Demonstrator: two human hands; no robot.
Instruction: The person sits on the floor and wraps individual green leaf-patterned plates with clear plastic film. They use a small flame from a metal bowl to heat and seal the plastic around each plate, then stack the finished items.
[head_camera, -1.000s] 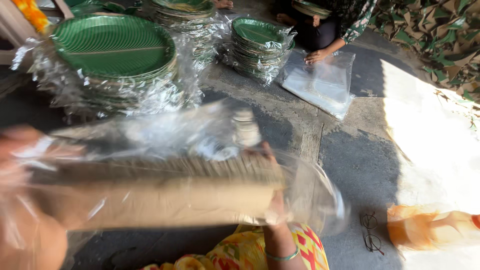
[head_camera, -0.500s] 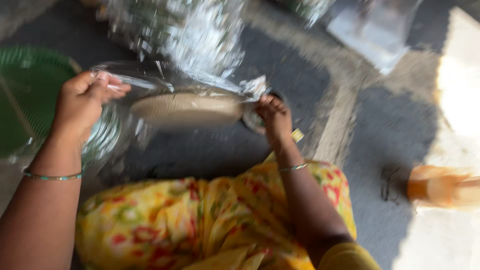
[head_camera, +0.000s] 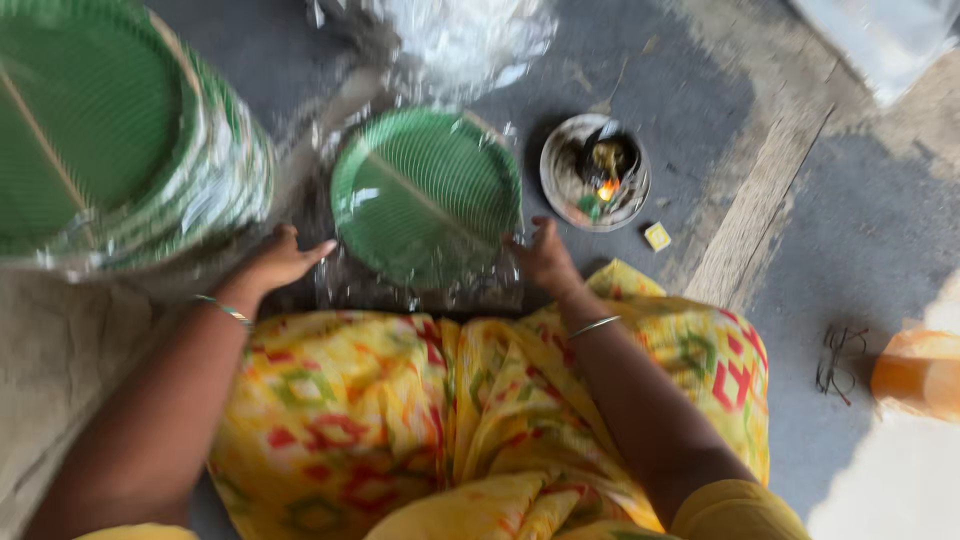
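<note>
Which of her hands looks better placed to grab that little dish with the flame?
Probably the right hand: it rests at the wrapped green plates' right edge, close below the small dish. The left hand sits across the stack.

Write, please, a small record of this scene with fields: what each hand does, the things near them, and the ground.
left hand: open, at the left edge of the wrapped plates
right hand: fingers on the right edge of the same pack
wrapped plates: green, round, in clear plastic, flat on the ground
big stack: more green plates in plastic, at the left
small dish: round, with a small flame inside
glasses: on the ground at the right
ground: grey
</note>
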